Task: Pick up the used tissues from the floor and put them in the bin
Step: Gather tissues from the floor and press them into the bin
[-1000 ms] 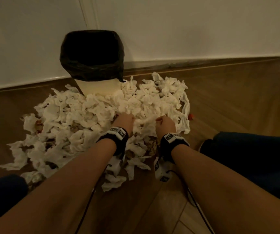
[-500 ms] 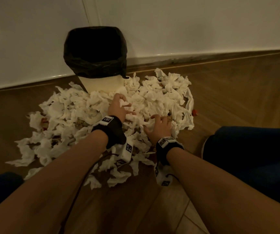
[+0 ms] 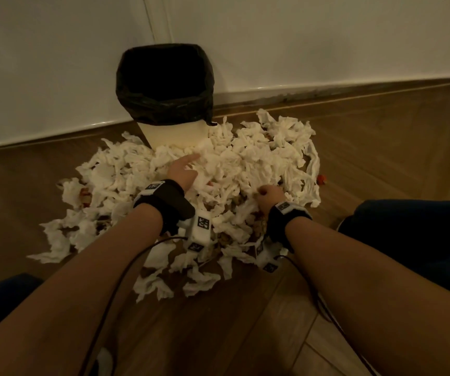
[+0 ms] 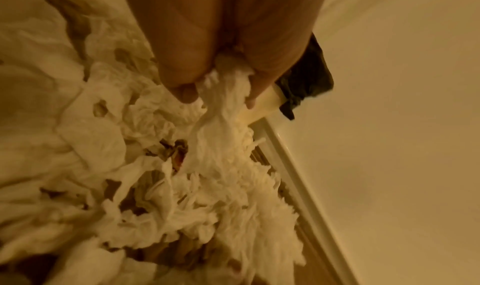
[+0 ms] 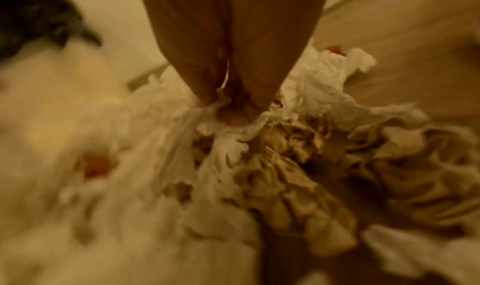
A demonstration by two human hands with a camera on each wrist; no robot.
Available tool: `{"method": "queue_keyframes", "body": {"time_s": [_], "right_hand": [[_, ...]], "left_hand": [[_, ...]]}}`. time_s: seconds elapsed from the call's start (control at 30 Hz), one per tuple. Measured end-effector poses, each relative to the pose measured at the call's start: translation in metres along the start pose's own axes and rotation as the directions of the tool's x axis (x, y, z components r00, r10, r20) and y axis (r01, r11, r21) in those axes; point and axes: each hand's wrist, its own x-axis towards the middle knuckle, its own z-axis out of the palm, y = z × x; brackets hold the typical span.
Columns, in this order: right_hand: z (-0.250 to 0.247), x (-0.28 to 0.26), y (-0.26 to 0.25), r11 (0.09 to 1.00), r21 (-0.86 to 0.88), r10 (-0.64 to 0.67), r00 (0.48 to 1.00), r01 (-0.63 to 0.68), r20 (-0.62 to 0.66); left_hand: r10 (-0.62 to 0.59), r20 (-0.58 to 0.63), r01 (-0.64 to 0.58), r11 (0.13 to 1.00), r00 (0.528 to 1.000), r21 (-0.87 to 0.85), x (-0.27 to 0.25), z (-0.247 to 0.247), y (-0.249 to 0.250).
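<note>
A wide heap of crumpled white tissues (image 3: pixel 248 161) covers the wooden floor in front of a cream bin (image 3: pixel 175 131) lined with a black bag (image 3: pixel 164 85). My left hand (image 3: pixel 184 169) reaches into the heap just below the bin. In the left wrist view its thumb and fingers (image 4: pixel 182 80) pinch a strand of tissue (image 4: pixel 223 104). My right hand (image 3: pixel 268 195) is curled into the heap's near right part. The right wrist view shows its fingers (image 5: pixel 233 113) clenched on white tissue (image 5: pixel 213 113), with brownish crumpled paper (image 5: pixel 298 166) underneath.
The bin stands against a white wall (image 3: pixel 299 36) with a baseboard (image 3: pixel 326 90). A small red scrap (image 3: pixel 321 179) lies at the heap's right edge. My dark-clad knees (image 3: pixel 421 234) flank the pile. Cables trail from both wrist cameras across the floor (image 3: pixel 218 335).
My left hand slid forward through the heap toward the bin and took hold of tissue. My right hand moved a little right and curled shut on tissue.
</note>
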Motion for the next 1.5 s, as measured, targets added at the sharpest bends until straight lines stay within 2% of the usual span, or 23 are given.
{"method": "queue_keyframes", "body": {"time_s": [0.07,0.1,0.13,0.17,0.2,0.23,0.27,0.3,0.4,0.43,0.47,0.53,0.57,0.63,0.7,0.77,0.9,0.93,1.07,1.17,1.3,1.4,1.5], "right_hand": [[-0.008,-0.004,-0.002,0.939,0.320,0.118,0.992,-0.127,0.046],[-0.011,-0.006,-0.003,0.854,0.484,0.154,0.982,-0.189,0.111],[-0.014,-0.010,-0.007,0.673,0.694,0.154,0.966,-0.257,0.209],[-0.020,-0.013,-0.011,0.409,0.853,0.126,0.946,-0.325,0.300],[-0.025,-0.017,-0.014,0.191,0.907,0.090,0.927,-0.376,0.365],[-0.029,-0.023,-0.020,0.139,0.906,0.031,0.917,-0.399,0.399],[-0.033,-0.031,-0.026,0.217,0.896,-0.008,0.917,-0.388,0.399],[-0.036,-0.038,-0.031,0.343,0.873,-0.030,0.924,-0.347,0.380],[-0.042,-0.054,-0.044,0.535,0.803,-0.077,0.931,-0.262,0.356],[-0.045,-0.056,-0.047,0.505,0.823,-0.138,0.917,-0.260,0.375],[-0.048,-0.057,-0.052,0.416,0.860,-0.188,0.897,-0.296,0.400],[-0.054,-0.061,-0.067,0.241,0.889,-0.210,0.873,-0.389,0.439],[-0.057,-0.064,-0.074,0.241,0.897,-0.209,0.883,-0.371,0.421],[-0.060,-0.069,-0.086,0.325,0.915,-0.207,0.925,-0.241,0.317],[-0.066,-0.075,-0.095,0.354,0.919,-0.170,0.954,-0.174,0.247],[-0.071,-0.077,-0.103,0.306,0.944,-0.126,0.977,-0.127,0.172],[-0.075,-0.078,-0.123,0.201,0.978,-0.087,0.994,-0.051,0.070],[-0.075,-0.079,-0.128,0.203,0.978,-0.106,0.992,-0.042,0.065],[-0.071,-0.076,-0.148,0.362,0.929,-0.174,0.985,0.070,-0.006],[-0.072,-0.074,-0.174,0.383,0.914,-0.217,0.975,0.137,-0.055],[-0.084,-0.067,-0.218,0.416,0.903,-0.266,0.964,0.105,0.010],[-0.092,-0.054,-0.247,0.409,0.910,-0.304,0.951,0.075,0.058],[-0.097,-0.039,-0.264,0.370,0.928,-0.321,0.944,0.052,0.074]], "left_hand": [[-0.102,-0.020,0.098,0.984,0.995,-0.148,0.000,-0.005,0.002],[-0.142,-0.004,0.138,0.965,0.990,-0.224,0.001,-0.009,0.003],[-0.181,0.030,0.182,0.941,0.983,-0.285,-0.002,-0.012,0.005],[-0.207,0.063,0.216,0.917,0.976,-0.335,-0.005,-0.015,0.008],[-0.231,0.094,0.249,0.888,0.968,-0.387,-0.008,-0.018,0.011],[-0.255,0.124,0.283,0.835,0.959,-0.472,-0.013,-0.021,0.013],[-0.277,0.144,0.310,0.783,0.950,-0.539,-0.017,-0.022,0.016],[-0.284,0.147,0.315,0.750,0.947,-0.581,-0.021,-0.023,0.017],[-0.282,0.106,0.288,0.751,0.953,-0.593,-0.037,-0.024,0.022],[-0.270,0.132,0.292,0.731,0.954,-0.617,-0.039,-0.024,0.023],[-0.245,0.160,0.290,0.726,0.956,-0.623,-0.043,-0.024,0.025],[-0.166,0.191,0.246,0.790,0.967,-0.561,-0.048,-0.028,0.033],[-0.144,0.181,0.217,0.838,0.973,-0.501,-0.051,-0.030,0.039],[-0.113,0.130,0.155,0.911,0.985,-0.382,-0.056,-0.035,0.049],[-0.061,0.105,0.093,0.937,0.993,-0.336,-0.061,-0.040,0.058],[-0.004,0.100,0.043,0.921,0.995,-0.386,-0.064,-0.045,0.063],[0.024,0.070,0.027,0.768,0.997,-0.640,-0.069,-0.050,0.079],[0.023,0.057,0.020,0.766,0.998,-0.643,-0.070,-0.052,0.081],[0.058,-0.010,-0.052,0.800,0.998,-0.598,-0.063,-0.061,0.088],[0.030,-0.133,-0.100,0.821,0.991,-0.562,-0.051,-0.074,0.099],[0.070,-0.265,-0.201,0.839,0.962,-0.505,-0.025,-0.091,0.128],[0.148,-0.204,-0.220,0.890,0.968,-0.398,-0.007,-0.098,0.149],[0.140,-0.189,-0.195,0.931,0.972,-0.309,0.008,-0.103,0.163]]}}
